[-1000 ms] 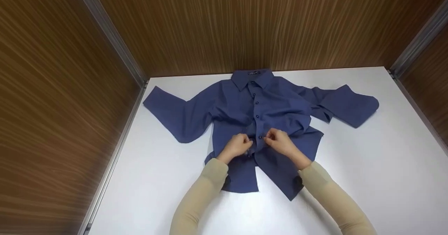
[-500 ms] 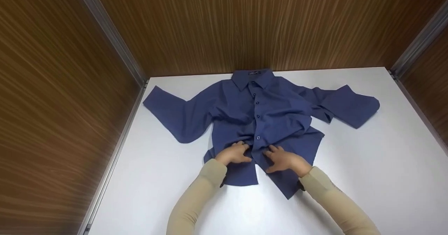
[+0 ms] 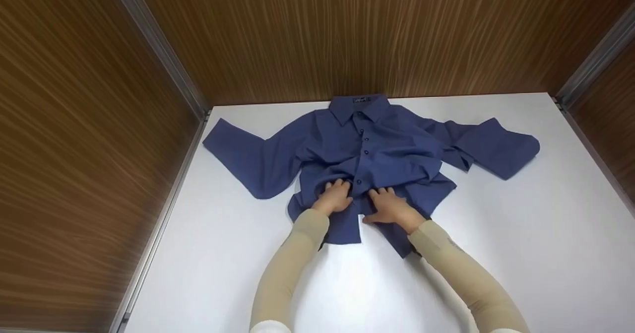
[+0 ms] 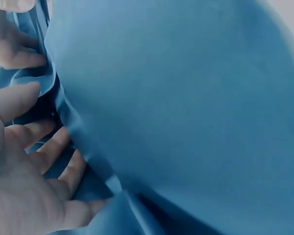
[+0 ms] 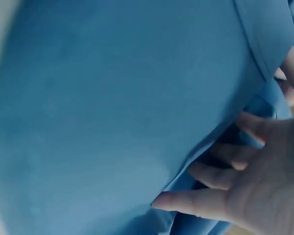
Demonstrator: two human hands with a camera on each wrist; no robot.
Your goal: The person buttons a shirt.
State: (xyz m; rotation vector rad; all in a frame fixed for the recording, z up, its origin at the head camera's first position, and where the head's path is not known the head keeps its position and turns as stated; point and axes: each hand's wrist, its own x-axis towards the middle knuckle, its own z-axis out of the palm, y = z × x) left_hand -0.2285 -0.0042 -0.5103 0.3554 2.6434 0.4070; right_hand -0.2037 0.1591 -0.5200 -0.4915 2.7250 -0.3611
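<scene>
A dark blue long-sleeved button-up shirt point(image 3: 397, 147) lies front up, collar point(image 3: 342, 110) at the far end. My left hand point(image 3: 335, 197) rests on the lower front, left of the button strip, fingers spread and fingertips at a fold of cloth. To the right of the strip, my right hand point(image 3: 391, 208) touches the other front panel, its fingers also spread. A dark button point(image 3: 358, 181) shows between them. In the left wrist view the left hand's fingers point(image 4: 59, 147) reach under the fold's edge. The right wrist view has the right fingertips point(image 5: 161, 199) along the cloth edge.
The shirt is on a white table point(image 3: 198, 253). Behind it rises a wood-grain panel point(image 3: 278, 35), with another panel point(image 3: 74, 139) on the left and a third point(image 3: 605, 129) on the right. The sleeves point(image 3: 238, 159) reach out to both sides, bent.
Both hands have let go of the cloth near a button, spread their fingers, and moved down, then up toward the collar. The lower front has bunched up and the hem has shifted away from me.
</scene>
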